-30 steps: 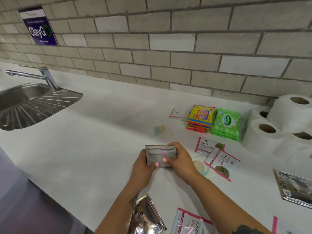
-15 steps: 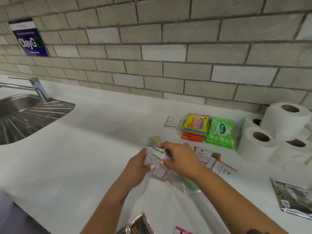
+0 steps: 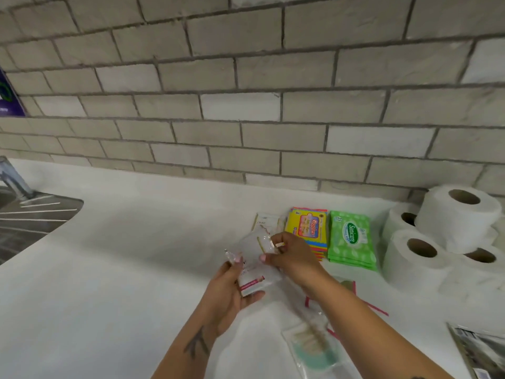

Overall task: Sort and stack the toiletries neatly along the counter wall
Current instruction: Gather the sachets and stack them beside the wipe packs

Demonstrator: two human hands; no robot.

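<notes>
The clear sachet between both hands was glossy plastic film. Right of the right hand, the toilet rolls looked soft matt paper. The table was smooth white; the wall tiles rough and matt.

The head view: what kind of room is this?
Probably a kitchenette or washroom counter: a steel sink drainboard set in the white counter, a grey brick-tiled wall, and stacked white toilet rolls.
</notes>
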